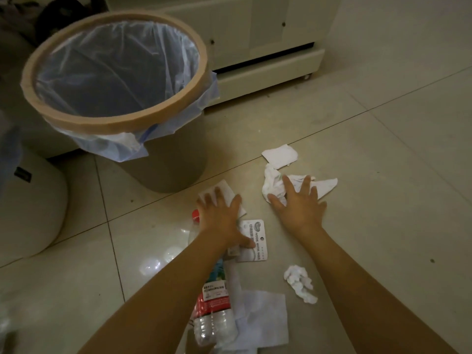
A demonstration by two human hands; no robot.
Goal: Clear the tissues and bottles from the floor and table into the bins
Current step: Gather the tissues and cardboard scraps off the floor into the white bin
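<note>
A clear plastic bottle (213, 300) with a red cap and red label lies on its side on the tiled floor (383, 200) under the left forearm, its long axis running from the near edge of the view away toward the bin, cap end farthest from the person. The forearm hides the bottle's middle, so only the cap just left of the left hand (221, 218) and the labelled lower body show.

The left hand lies flat with fingers spread on a flat tissue (224, 191), its thumb touching a white packaging card (252, 241) beside the wrist. The right hand (300, 204), also spread and flat, presses on a crumpled tissue (275, 185) whose loose end sticks out to the right of the fingers. Just beyond that hand lies a folded square tissue (279, 155). Between the forearms, nearer the person, are a small wadded tissue (300, 283) and a flat sheet of tissue (265, 318) partly under the bottle's base.

Beyond the left hand stands a round bin (163, 164) with a tan rim and a pale blue liner. A white cabinet (255, 47) stands behind it. The light is dim; the rounded pale object (30, 205) at the far left is cut off and hard to identify.
</note>
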